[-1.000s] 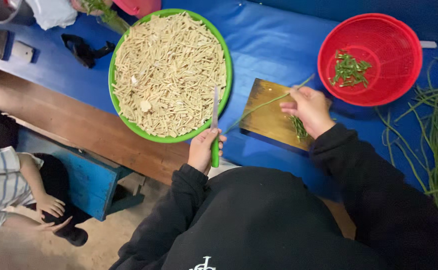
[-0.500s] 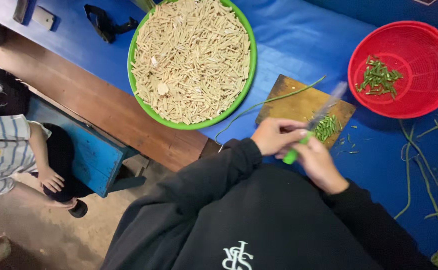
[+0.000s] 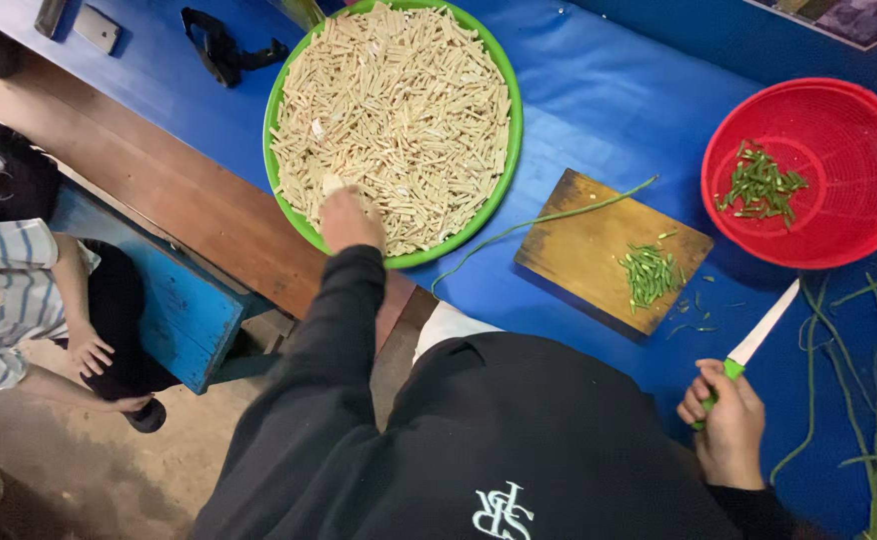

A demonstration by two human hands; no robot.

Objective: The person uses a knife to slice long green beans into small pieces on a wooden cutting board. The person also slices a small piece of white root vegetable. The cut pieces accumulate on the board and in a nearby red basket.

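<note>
Since half a second ago your hands have split: your left hand (image 3: 351,222) now reaches into the green basin (image 3: 507,150), fingers curled among the pale cut strips (image 3: 399,110), though whether they pinch any you can't tell. Your right hand (image 3: 729,425) is clamped on the green-handled knife (image 3: 759,335), off the cutting board (image 3: 599,250). Chopped green bean pieces (image 3: 649,275) sit there, seemingly awaiting transfer to the red basket (image 3: 859,230); the uncut long bean (image 3: 549,218) likely wants steadying.

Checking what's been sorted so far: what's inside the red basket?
The red basket holds a small pile of chopped green beans near its middle-left. The rest of its mesh floor shows bare. Whether anything lies under the pile can't be seen.
</note>
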